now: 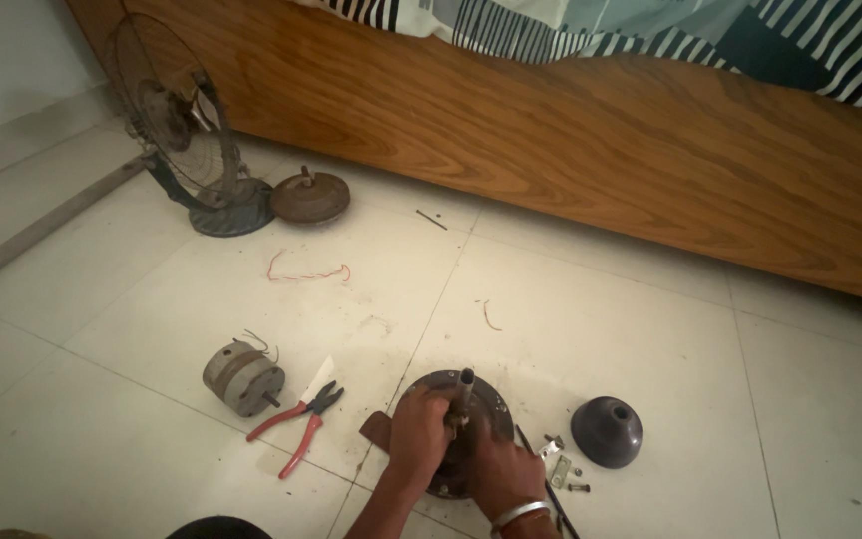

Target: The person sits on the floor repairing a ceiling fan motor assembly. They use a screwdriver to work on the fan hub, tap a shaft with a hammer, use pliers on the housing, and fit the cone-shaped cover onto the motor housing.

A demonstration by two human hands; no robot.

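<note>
motor housing (448, 431), round, flat on floor tile, shaft upright; left hand (418, 429) closed on shaft base; right hand (499, 467) resting half-curled on near rim.

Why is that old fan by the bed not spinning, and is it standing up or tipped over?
Standing up. The fan sits upright on its round base, leaning near the wooden bed. Whether it is switched on, I cannot tell.

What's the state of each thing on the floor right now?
Dark round fan motor housing with upright shaft: flat on the tile, held by both hands.
Left hand: fingers on the housing.
Right hand: resting on the housing.
Red-handled pliers: lying flat, handles spread.
Grey cylindrical motor: on its side.
Dark dome cap: detached, apart.
Table fan: upright.
</note>
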